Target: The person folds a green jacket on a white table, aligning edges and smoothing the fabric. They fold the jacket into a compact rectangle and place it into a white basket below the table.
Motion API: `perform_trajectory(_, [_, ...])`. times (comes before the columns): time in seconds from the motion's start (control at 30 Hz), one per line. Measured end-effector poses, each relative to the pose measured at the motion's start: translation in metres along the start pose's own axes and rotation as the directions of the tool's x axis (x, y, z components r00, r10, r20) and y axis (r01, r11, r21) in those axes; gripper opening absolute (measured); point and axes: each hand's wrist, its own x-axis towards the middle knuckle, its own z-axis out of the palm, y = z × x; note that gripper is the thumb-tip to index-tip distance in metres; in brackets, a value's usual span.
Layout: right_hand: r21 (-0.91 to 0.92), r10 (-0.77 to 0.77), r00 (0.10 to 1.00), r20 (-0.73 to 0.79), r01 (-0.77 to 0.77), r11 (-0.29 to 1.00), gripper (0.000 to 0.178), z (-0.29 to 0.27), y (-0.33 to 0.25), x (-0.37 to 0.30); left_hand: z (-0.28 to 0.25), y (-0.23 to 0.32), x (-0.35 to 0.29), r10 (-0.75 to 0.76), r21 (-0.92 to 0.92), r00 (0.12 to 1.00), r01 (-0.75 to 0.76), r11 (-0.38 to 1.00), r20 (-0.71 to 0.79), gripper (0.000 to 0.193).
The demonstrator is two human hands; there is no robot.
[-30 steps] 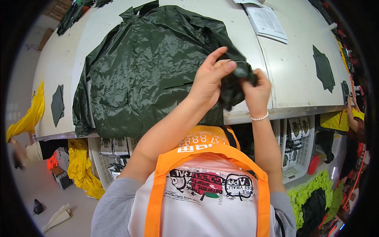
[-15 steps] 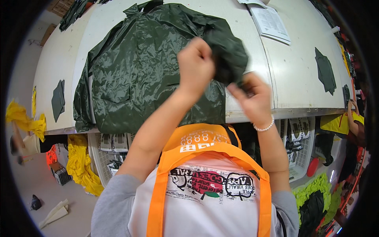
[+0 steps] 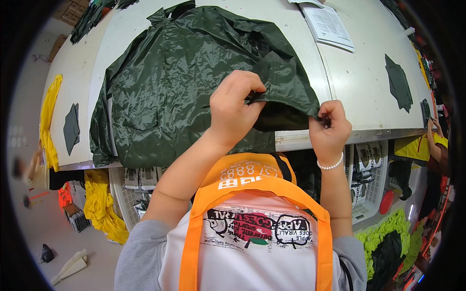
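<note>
A shiny dark green rain jacket (image 3: 167, 72) lies spread on the white table, its collar toward the far side. My left hand (image 3: 236, 107) is closed on the near end of the jacket's right-hand sleeve. With fingers pinched together, my right hand (image 3: 330, 127) grips the other corner of that sleeve end. Between my hands the cuff opening hangs wide, showing its dark inside. The opposite sleeve (image 3: 102, 131) runs down the jacket's left side to the table edge. A flap pocket (image 3: 141, 119) shows on the jacket's front.
Booklets (image 3: 330, 28) lie at the table's far right. Dark green pieces (image 3: 398, 82) rest on the right, another (image 3: 72, 128) on the left. White baskets (image 3: 371, 194) with packages stand under the table edge. Other people's hands (image 3: 435, 127) show at the right rim.
My right hand has moved right and slightly down, my left hand down and a little left. The bunched sleeve end is now stretched between them. Yellow cloth at far left now lies on the table.
</note>
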Motion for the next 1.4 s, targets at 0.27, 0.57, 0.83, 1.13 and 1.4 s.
perform_trajectory(0.27, [-0.029,0.052,0.982,0.182,-0.048,0.998,0.029,-0.009,-0.013,-0.002,0.008,0.015,0.008,0.167,0.108,0.982,-0.177,0.978,0.092,0.032])
perform_trajectory(0.57, [0.307,0.236,0.884,0.404,-0.374,0.875,0.021,-0.015,-0.015,0.002,-0.001,0.009,0.006,0.234,0.113,0.964,-0.247,0.962,0.124,0.028])
perform_trajectory(0.83, [0.234,0.192,0.888,0.418,-0.309,0.922,0.012,-0.006,-0.032,0.013,-0.001,0.007,-0.001,0.223,0.041,0.97,-0.227,0.973,0.092,0.033])
perform_trajectory(1.13, [0.251,0.229,0.858,0.46,-0.373,0.893,0.008,-0.009,-0.029,0.014,-0.005,0.006,-0.004,0.148,0.015,0.976,-0.152,0.988,0.162,0.031])
perform_trajectory(1.4, [0.226,0.314,0.822,0.476,-0.459,0.859,0.01,-0.005,-0.025,-0.003,-0.003,0.001,-0.02,-0.042,-0.156,0.978,0.075,0.985,0.203,0.028])
